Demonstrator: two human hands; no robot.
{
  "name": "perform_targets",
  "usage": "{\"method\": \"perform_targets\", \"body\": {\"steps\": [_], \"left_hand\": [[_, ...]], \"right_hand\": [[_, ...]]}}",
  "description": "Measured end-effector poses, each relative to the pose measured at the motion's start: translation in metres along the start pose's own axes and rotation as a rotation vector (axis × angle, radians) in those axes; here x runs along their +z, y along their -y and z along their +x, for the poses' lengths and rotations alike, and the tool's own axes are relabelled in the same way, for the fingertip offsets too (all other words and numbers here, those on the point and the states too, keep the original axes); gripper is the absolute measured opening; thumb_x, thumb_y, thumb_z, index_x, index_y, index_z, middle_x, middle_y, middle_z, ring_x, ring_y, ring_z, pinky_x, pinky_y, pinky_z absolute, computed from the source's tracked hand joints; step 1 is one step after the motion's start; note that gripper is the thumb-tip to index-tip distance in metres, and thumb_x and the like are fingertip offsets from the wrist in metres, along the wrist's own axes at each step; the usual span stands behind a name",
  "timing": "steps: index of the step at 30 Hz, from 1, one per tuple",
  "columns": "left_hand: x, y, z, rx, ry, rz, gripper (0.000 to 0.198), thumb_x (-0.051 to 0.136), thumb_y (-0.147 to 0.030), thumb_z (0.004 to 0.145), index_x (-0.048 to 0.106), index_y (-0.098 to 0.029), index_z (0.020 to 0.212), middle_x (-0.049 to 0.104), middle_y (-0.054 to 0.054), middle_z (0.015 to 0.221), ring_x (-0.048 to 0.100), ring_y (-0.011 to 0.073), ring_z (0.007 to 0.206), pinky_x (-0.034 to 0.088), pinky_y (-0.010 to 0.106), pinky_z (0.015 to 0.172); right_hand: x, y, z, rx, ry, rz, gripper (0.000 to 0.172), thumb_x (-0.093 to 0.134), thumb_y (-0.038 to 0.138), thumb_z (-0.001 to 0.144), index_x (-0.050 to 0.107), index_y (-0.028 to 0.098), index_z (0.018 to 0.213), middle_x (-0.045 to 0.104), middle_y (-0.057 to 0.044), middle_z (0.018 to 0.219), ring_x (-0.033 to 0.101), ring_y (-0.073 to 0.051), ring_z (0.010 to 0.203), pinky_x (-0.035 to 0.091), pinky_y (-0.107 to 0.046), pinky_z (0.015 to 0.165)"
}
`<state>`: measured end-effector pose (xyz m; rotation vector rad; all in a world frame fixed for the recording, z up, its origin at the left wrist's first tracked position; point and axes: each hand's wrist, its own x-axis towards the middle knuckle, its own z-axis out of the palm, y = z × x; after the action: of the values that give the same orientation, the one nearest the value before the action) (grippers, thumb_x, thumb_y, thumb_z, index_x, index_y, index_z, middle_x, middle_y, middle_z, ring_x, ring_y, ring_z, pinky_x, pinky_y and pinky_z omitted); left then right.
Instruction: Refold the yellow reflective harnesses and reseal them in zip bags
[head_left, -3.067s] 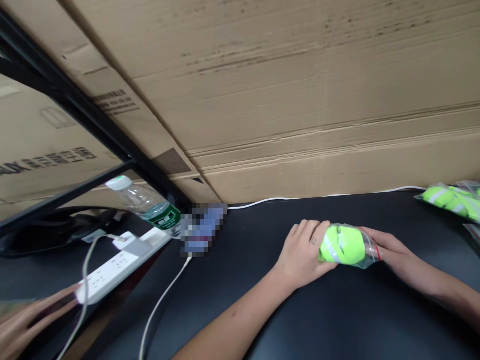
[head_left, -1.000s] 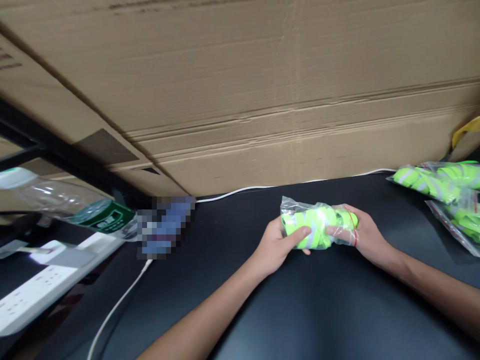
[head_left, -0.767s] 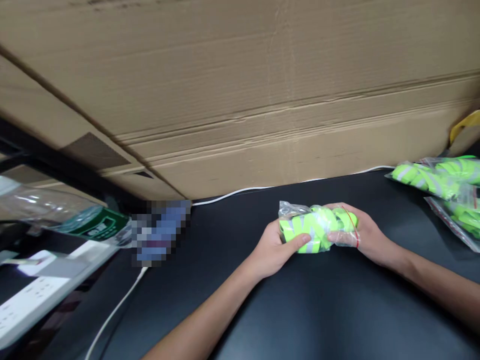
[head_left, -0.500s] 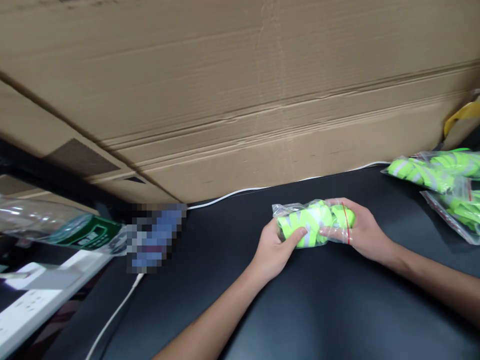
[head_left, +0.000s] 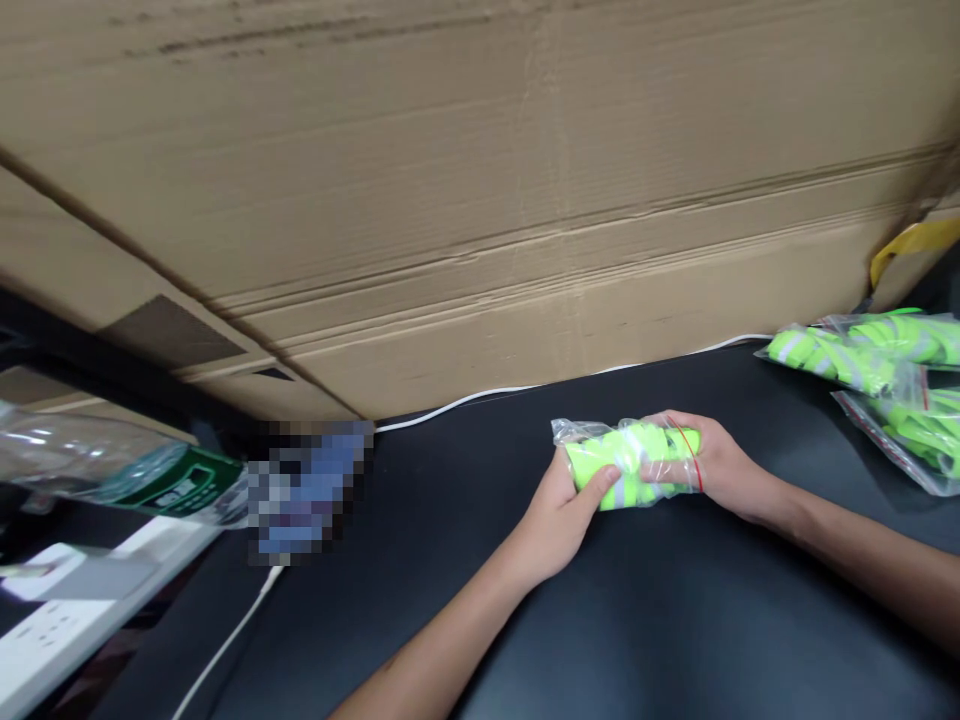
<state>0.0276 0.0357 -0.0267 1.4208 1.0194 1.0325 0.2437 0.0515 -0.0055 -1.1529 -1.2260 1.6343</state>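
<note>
A clear plastic bag (head_left: 626, 462) stuffed with neon green reflective straps lies across the black table (head_left: 675, 620), held at both ends. My left hand (head_left: 559, 515) grips its left end, thumb on top. My right hand (head_left: 712, 465) is wrapped round its right end, where a red line crosses the plastic. Both hands rest low over the tabletop.
Two more bags of green straps (head_left: 885, 375) lie at the right edge. A cardboard wall (head_left: 480, 200) stands behind the table, with a white cable (head_left: 487, 395) along its foot. A plastic bottle (head_left: 112, 465) and a white power strip (head_left: 67, 625) sit at the left.
Three seconds ago the bag was a tight bundle pressed between both hands. It has since turned lengthwise, and my hands have shifted their hold along it; the view has drifted slightly.
</note>
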Motion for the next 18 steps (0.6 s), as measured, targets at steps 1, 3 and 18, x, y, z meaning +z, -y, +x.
{"method": "perform_targets", "body": {"steps": [1,3,18], "left_hand": [[0.0,-0.001,0.001,-0.026,-0.011,-0.04,0.046,0.069,-0.051,0.089,0.063,-0.019,0.12,0.072,0.01,0.113,0.07,0.0264,0.102,0.056,0.038,0.091],[-0.001,-0.003,0.004,-0.088,-0.039,-0.123,0.048,0.065,-0.058,0.088,0.068,-0.015,0.11,0.075,0.009,0.091,0.074,0.0241,0.073,0.06,0.036,0.068],[-0.07,-0.014,0.042,0.171,-0.936,-0.474,0.028,0.061,-0.043,0.089,0.058,-0.016,0.08,0.062,-0.002,0.058,0.06,0.0134,0.045,0.048,0.024,0.047]], "right_hand": [[-0.001,0.001,0.001,0.01,0.002,0.016,0.057,0.096,0.024,0.049,0.07,0.017,0.099,0.072,-0.002,0.087,0.066,-0.016,0.074,0.055,-0.027,0.069],[-0.005,0.004,0.003,0.02,0.029,0.059,0.053,0.094,0.027,0.054,0.072,0.016,0.101,0.073,-0.004,0.09,0.068,-0.017,0.077,0.056,-0.028,0.071],[-0.038,0.004,0.014,0.02,-0.129,0.153,0.052,0.094,0.031,0.06,0.073,0.016,0.105,0.076,-0.01,0.103,0.074,-0.022,0.089,0.059,-0.031,0.081]]}}
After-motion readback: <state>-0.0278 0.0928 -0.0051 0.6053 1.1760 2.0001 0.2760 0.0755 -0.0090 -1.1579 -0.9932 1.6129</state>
